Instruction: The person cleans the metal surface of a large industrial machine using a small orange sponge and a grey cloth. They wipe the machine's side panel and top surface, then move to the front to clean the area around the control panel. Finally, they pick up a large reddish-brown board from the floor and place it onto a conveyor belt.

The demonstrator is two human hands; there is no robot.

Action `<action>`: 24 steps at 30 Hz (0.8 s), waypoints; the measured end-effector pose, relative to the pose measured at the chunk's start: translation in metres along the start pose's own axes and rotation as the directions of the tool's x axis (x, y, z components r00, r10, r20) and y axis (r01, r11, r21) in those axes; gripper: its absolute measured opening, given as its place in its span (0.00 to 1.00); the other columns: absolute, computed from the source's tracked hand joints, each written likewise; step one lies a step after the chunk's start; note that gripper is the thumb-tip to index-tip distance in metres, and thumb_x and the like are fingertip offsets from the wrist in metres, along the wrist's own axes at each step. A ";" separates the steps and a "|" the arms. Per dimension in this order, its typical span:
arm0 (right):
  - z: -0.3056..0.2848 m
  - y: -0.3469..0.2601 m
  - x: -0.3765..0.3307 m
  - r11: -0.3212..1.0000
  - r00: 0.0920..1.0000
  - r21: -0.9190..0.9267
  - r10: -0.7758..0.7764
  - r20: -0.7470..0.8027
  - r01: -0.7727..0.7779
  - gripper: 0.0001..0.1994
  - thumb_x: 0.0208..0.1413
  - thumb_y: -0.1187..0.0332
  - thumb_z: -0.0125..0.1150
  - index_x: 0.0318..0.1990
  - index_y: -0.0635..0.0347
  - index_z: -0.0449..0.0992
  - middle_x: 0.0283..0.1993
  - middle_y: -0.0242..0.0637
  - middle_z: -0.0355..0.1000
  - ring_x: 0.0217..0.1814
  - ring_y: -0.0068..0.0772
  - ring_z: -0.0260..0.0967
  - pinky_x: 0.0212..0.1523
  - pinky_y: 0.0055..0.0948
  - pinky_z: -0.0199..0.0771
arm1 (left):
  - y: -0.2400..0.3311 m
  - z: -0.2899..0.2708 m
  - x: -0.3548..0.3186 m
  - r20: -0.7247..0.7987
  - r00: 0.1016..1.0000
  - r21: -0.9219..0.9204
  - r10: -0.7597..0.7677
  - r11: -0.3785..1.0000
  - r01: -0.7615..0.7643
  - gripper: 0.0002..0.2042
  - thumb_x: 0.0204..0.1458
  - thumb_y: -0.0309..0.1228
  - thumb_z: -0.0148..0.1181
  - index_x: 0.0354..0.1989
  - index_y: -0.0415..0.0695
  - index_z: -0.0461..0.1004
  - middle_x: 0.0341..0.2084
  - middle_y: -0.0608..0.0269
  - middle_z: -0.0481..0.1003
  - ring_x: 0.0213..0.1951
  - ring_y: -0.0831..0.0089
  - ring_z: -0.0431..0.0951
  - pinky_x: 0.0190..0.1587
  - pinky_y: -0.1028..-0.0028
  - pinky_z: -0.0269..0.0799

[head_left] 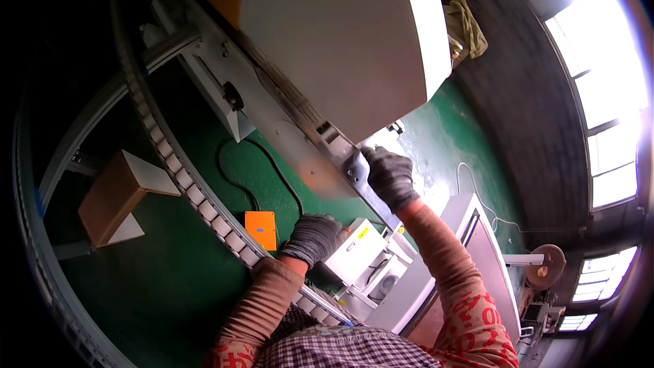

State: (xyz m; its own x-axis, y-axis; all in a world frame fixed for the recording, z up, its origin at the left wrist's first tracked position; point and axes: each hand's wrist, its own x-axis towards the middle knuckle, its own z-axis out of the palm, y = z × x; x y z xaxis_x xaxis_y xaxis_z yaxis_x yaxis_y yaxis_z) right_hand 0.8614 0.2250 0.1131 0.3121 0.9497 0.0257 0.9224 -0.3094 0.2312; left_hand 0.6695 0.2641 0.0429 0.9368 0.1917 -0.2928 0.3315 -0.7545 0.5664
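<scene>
My right hand [390, 176], in a dark grey knit glove, is at the end of the machine's metal bed [306, 153]. Its fingers are curled and the index finger reaches the bed's corner. Whatever they grip there is too small to make out. Lower and to the left is my left hand [313, 240], gloved alike, its fingers bent inward beside a white control box [354, 252] with a yellow label. Its palm side is hidden, so I cannot see what it holds, if anything. Above both hands stands the machine's large pale cover [340, 34].
A curved roller conveyor [197, 194] runs along my left, passing under my left forearm. An orange box [260, 230] with a black cable lies on the green floor [184, 286]. A brown-and-white angled piece [112, 204] is beyond the conveyor. On the right is a pale machine table [470, 266].
</scene>
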 end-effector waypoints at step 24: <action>0.006 0.005 0.004 1.000 1.000 0.012 0.007 -0.020 -0.007 0.16 0.50 0.73 0.51 0.46 0.47 0.77 0.28 0.35 0.73 0.27 0.41 0.74 0.24 0.41 0.68 | -0.002 -0.001 -0.001 -0.007 1.000 0.017 -0.003 1.000 0.004 0.20 0.59 0.48 0.49 0.38 0.44 0.79 0.39 0.52 0.79 0.43 0.57 0.80 0.46 0.59 0.75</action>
State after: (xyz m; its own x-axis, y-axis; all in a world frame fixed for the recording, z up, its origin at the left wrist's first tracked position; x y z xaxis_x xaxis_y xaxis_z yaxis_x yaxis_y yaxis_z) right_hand 0.8688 0.2273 0.1081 0.3142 0.9482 0.0463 0.9229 -0.3165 0.2194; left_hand 0.6676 0.2663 0.0431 0.9364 0.1989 -0.2891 0.3328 -0.7642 0.5525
